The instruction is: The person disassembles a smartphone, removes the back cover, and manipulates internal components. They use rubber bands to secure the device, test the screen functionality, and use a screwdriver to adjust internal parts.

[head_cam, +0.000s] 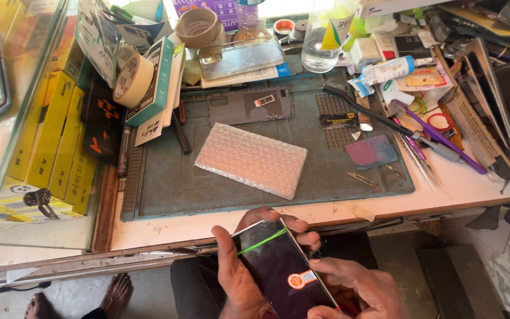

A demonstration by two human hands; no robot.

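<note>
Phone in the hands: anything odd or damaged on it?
The phone, held by the left hand and right hand, has a thin bright green line running slantwise across its dark screen, which may be a display fault. A round orange sticker sits lower on the glass. No cracks visible.

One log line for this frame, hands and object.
left hand: grips black phone panel with green band | right hand: pinches its lower edge | bubble-wrap sheet: on grey-green mat

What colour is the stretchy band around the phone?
Bright green. The rubber band crosses the dark phone held in both hands, clearest in the head view.
</note>
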